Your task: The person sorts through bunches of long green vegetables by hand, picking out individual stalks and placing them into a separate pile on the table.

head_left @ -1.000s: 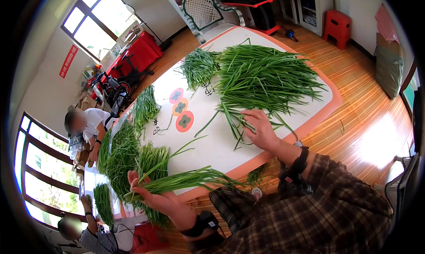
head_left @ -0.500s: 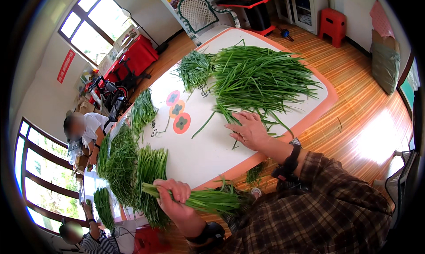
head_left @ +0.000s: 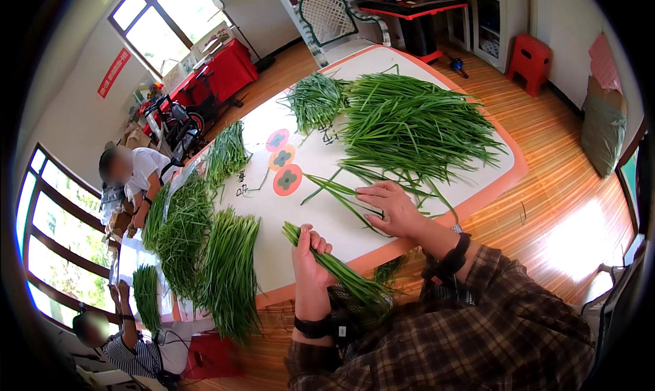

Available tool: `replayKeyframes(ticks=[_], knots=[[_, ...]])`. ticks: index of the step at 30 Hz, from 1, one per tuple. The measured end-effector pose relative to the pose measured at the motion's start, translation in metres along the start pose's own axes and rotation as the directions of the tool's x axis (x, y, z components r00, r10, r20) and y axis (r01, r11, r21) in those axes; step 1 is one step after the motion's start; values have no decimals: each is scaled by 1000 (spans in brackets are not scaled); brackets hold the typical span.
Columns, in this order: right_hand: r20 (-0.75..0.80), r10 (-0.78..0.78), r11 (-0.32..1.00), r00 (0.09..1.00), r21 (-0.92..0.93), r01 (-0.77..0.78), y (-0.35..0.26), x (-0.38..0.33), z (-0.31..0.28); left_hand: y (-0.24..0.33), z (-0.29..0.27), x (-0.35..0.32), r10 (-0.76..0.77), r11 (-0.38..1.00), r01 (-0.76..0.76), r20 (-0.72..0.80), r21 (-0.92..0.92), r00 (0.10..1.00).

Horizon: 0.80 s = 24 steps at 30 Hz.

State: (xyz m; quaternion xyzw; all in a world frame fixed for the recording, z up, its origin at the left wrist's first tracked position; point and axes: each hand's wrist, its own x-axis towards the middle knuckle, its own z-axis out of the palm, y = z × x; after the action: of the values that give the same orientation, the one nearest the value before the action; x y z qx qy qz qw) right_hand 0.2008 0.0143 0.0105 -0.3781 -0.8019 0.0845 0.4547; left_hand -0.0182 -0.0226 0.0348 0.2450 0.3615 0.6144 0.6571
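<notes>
My left hand [head_left: 311, 254] is closed around a bunch of garlic chives [head_left: 351, 278], above the table's near edge. The pale stalk ends point away from me, and the green leaves hang toward my lap. Farther right, my right hand [head_left: 396, 210] pinches a few loose garlic chive stalks [head_left: 331, 185], which stick out to its left over the white tabletop [head_left: 276, 237]. Other loose blades lie just beyond its fingers. Behind them spreads the large pile of garlic chives [head_left: 416, 125].
Smaller chive heaps lie at the far side [head_left: 315, 101] and along the left [head_left: 232, 268]. Two people sit at the left, one in a white shirt [head_left: 147, 173], one in stripes [head_left: 133, 350]. A lattice chair [head_left: 327, 23] stands behind the table; a red stool [head_left: 529, 64] stands far right.
My left hand has moved up and right with the bunch, turning its stalk ends away from me. My right hand has drawn a few stalks toward me from the loose blades. The view has shifted slightly.
</notes>
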Motion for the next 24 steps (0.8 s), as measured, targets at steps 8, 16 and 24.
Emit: replayKeyframes(ticks=[8, 16, 24], knots=[[223, -151, 983, 963, 133, 124, -12, 1, -7, -14, 9, 12, 57, 996, -57, -9, -70, 998], [242, -197, 980, 950, 78, 184, -11, -1, -4, -12, 2, 11, 98, 995, -98, -20, -16, 995], [25, 21, 992, 999, -125, -17, 0, -5, 5, 15, 5, -5, 440, 896, -430, -94, 110, 893]])
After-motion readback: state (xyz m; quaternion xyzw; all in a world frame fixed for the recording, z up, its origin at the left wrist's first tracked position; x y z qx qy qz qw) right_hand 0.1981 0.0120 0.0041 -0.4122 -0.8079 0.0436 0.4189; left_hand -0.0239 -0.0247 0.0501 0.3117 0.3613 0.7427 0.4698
